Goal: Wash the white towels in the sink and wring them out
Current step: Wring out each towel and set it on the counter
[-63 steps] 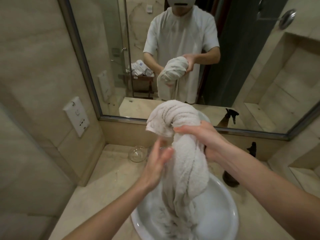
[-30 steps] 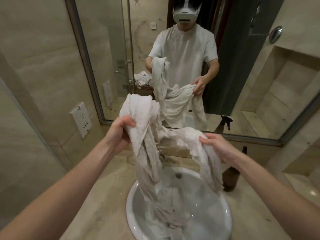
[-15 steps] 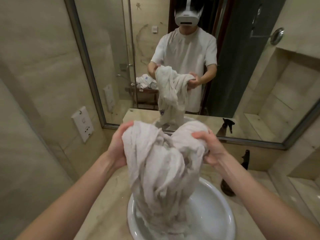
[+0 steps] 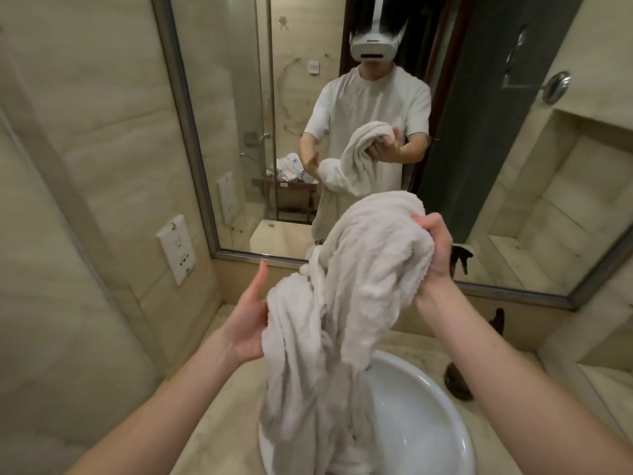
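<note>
Beige marble surrounds the sink [image 4: 442, 437]. Right hand [image 4: 432, 250] clutches the towel [image 4: 346, 303]; left hand [image 4: 248, 318], fingers straight, only touches it, so wet weight could slip free.

left hand [image 4: 251, 315] open — fingers straight, right hand [image 4: 432, 257] clenched

A single head-worn wide-angle view is aimed forward and down, close over the sink [image 4: 428, 440], with the mirror [image 4: 445, 166] faced beyond.
</note>
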A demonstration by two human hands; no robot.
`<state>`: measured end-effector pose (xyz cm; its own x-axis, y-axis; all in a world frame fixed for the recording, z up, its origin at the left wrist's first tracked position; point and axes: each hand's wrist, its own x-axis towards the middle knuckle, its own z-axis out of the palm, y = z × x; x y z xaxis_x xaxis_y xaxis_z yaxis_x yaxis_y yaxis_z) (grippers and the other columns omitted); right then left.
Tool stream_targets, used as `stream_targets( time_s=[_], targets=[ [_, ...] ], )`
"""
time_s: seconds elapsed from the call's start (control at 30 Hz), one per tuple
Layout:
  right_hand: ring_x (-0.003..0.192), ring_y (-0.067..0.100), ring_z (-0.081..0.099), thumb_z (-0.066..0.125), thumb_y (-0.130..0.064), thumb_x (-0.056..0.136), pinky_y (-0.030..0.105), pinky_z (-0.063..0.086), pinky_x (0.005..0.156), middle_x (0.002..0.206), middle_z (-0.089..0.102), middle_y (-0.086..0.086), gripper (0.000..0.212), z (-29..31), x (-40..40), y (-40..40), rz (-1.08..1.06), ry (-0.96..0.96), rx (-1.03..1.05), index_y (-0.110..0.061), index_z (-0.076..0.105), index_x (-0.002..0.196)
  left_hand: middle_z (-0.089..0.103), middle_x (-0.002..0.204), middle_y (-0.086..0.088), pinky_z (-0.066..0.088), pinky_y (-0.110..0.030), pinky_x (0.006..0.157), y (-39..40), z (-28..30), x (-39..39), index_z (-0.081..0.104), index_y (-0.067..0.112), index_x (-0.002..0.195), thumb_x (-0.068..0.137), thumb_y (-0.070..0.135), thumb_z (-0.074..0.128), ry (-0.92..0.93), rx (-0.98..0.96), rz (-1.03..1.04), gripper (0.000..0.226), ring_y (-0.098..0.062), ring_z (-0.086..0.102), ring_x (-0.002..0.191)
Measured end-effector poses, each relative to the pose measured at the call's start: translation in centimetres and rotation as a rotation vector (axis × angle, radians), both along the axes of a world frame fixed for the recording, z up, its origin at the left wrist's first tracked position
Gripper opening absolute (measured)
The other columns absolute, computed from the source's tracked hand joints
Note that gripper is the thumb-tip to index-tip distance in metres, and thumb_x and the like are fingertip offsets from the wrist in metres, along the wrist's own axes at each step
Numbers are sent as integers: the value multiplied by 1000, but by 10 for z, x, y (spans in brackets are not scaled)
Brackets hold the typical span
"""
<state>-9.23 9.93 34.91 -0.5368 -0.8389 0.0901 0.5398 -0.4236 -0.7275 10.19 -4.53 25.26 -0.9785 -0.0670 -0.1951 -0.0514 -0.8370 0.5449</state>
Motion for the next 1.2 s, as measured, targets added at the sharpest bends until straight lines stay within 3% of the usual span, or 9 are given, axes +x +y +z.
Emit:
stream_targets(
  time_s=[0.2, 0.3, 0.43, 0.53, 0.7, 0.8, 0.87, 1.0, 1.2],
  targets=[
    [57, 13, 48, 38, -24, 88, 27, 40, 61, 58, 46, -2, 40, -3, 7, -20, -86, -19, 81, -18, 51, 50, 44, 150, -23, 22, -55, 120, 4, -1, 0, 51, 8, 143, 78, 72, 65, 14, 60, 14, 93, -41, 41, 139],
    [62, 16, 54, 40, -24, 89, 30, 43, 67, 61, 53, 1, 41, -19, 4, -24, -64, -25, 141, -16, 57, 52, 61, 130, -26, 48, -51, 102, 4, -4, 9, 61, 0, 131, 62, 34, 92, -5, -136, -21, 83, -40, 61, 118],
    [87, 30, 64, 53, -25, 85, 42, 49, 91, 90, 67, 14, 28, -62, -2, -25, -79, -36, 419, -5, 72, 86, 69, 113, -25, 54, -52, 91, 1, -4, 8, 70, -3, 116, 44, 13, 88, 36, -201, 90, 75, -39, 68, 101],
    [82, 27, 65, 67, -21, 70, 33, 55, 73, 95, 64, 19, 40, -109, 0, -26, -133, 123, 687, -2, 60, 105, 68, 114, -23, 56, -51, 88, -7, 0, -2, 73, 3, 113, 39, 15, 86, 108, -150, 264, 76, -39, 67, 102],
    [67, 13, 58, 62, -16, 95, 17, 43, 46, 86, 66, 4, 3, -162, 23, -26, -99, 440, 930, -16, 59, 97, 68, 105, -22, 57, -47, 83, -3, 13, -15, 73, 1, 108, 45, 14, 81, 159, -211, 260, 65, -37, 68, 97],
    [112, 25, 59, 63, -24, 96, 30, 50, 90, 127, 62, 11, 41, -180, 29, -26, -128, 654, 1090, -15, 53, 135, 69, 100, -22, 58, -47, 78, -1, 19, -22, 70, -1, 109, 44, 11, 77, 168, -226, 298, 66, -36, 69, 92],
    [130, 35, 45, 58, -28, 98, 37, 35, 106, 134, 53, 17, 39, -182, 41, -19, -253, 753, 1257, -11, 54, 132, 67, 104, -22, 55, -50, 86, -4, 22, -25, 71, 1, 109, 45, 14, 80, 195, -212, 337, 66, -37, 67, 97],
    [92, 16, 64, 40, -40, 106, 32, 53, 80, 96, 69, -2, 31, -180, 74, 5, -33, 352, 990, -22, 65, 102, 68, 110, -21, 49, -53, 98, -6, 31, -32, 75, 6, 109, 49, 19, 79, 233, -210, 334, 61, -36, 67, 103],
    [129, 8, 55, 57, -89, 65, 28, 43, 108, 137, 61, -10, 94, -169, 71, 24, 86, 400, 596, -28, 49, 136, 67, 112, -22, 53, -51, 92, -2, 44, -43, 66, 1, 120, 49, 19, 81, 240, -224, 345, 75, -37, 66, 104]
  ],
)
